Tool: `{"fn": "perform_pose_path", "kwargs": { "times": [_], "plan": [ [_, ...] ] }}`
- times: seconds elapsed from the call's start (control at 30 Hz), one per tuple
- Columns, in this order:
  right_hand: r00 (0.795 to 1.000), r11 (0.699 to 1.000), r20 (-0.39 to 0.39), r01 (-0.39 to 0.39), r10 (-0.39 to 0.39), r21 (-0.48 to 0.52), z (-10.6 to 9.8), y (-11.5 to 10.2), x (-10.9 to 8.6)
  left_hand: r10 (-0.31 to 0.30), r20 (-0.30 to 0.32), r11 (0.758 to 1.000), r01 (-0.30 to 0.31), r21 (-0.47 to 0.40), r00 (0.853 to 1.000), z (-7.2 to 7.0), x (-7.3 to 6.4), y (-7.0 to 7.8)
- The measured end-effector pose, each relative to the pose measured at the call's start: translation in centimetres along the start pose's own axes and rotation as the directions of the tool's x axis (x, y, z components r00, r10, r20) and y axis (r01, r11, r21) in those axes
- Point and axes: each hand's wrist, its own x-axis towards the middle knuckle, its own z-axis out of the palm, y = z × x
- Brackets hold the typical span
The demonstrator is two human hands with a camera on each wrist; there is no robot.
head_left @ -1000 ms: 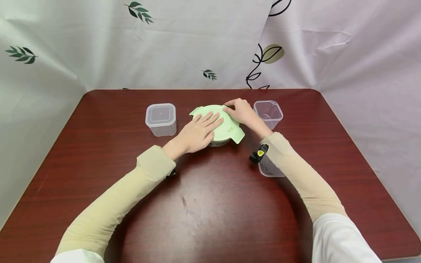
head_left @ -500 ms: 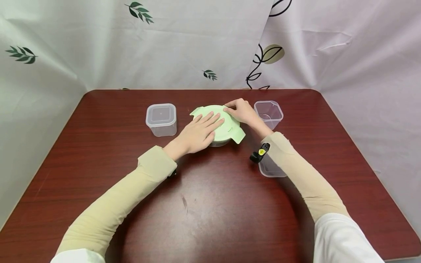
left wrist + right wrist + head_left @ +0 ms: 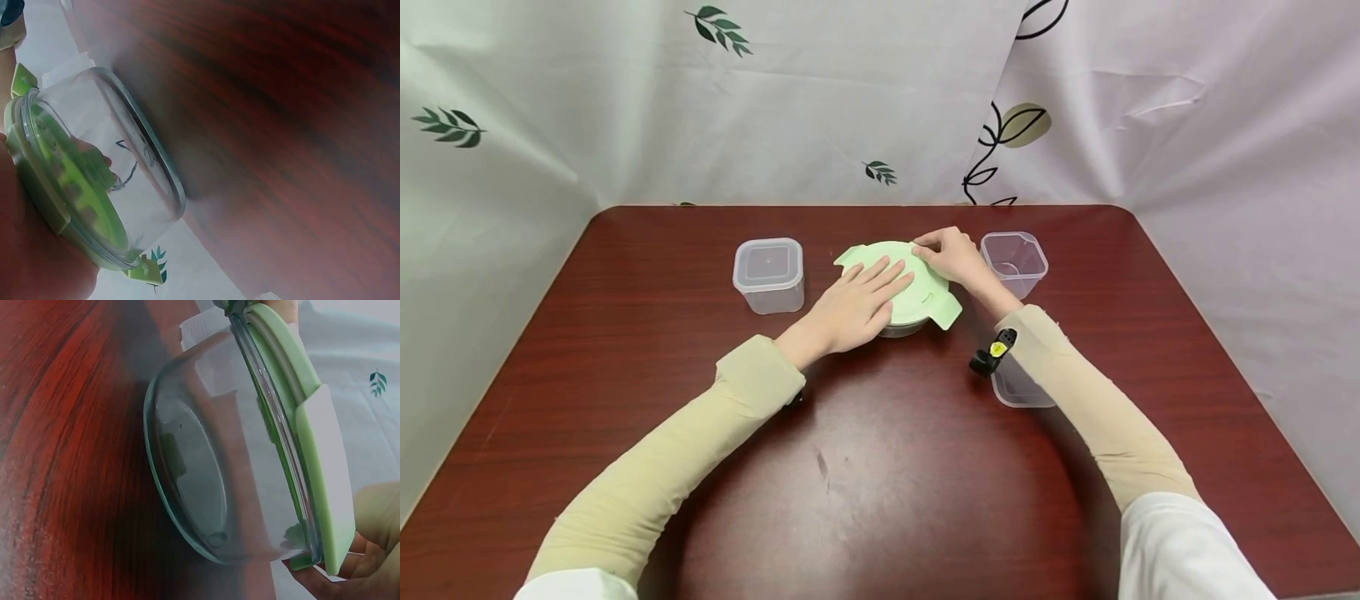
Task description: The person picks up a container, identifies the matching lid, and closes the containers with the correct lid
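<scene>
A round glass food container [image 3: 250, 500] with a light green lid [image 3: 917, 302] stands upright at the back middle of the table. My left hand [image 3: 853, 310] lies palm down across the lid, fingers straight and spread. At the lid's back right edge, my right hand [image 3: 953, 257] pinches a locking flap with thumb and fingers. Two other flaps, at the back left and front right, stick outward from the rim. In the left wrist view, the lid's green underside shows through the clear glass [image 3: 140, 215], and the left palm [image 3: 37, 250] presses against its top.
Left of the container stands a lidded square plastic box [image 3: 769, 275]. An unlidded plastic box [image 3: 1015, 265] stands right, behind the right wrist. A flat clear lid [image 3: 1017, 388] lies partly under the right forearm. A patterned cloth [image 3: 805, 100] hangs behind the table.
</scene>
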Motion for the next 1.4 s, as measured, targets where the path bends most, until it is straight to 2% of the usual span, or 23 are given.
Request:
{"fn": "perform_pose_path", "kwargs": {
  "times": [0.57, 0.73, 0.97, 1.07, 1.4],
  "plan": [
    [0.996, 0.999, -0.073, -0.038, 0.04, 0.023, 0.3, -0.2, -0.5, 0.019, -0.037, 1.0, -0.019, -0.005, 0.999, 0.4, -0.1, 0.3],
    [0.998, 0.998, -0.036, -0.054, 0.056, 0.038, 0.2, -0.1, -0.2, 0.021, -0.036, 1.0, -0.021, -0.003, 0.999, 0.3, -0.1, 0.2],
    [0.992, 0.989, 0.112, -0.072, 0.058, 0.128, -0.1, 0.9, 0.5, 0.008, -0.004, 1.0, -0.008, 0.025, 1.0, 0.1, -0.1, 0.0],
    [0.987, 0.986, 0.149, -0.075, 0.053, 0.149, -0.1, 1.1, 0.6, 0.002, 0.01, 0.999, -0.003, 0.04, 1.0, -0.1, -0.1, 0.0],
    [0.995, 0.987, 0.098, -0.039, 0.024, 0.155, 0.0, 0.9, 0.5, -0.005, 0.043, 0.997, 0.002, 0.072, 0.999, -0.8, -0.1, -0.1]
  ]
}}
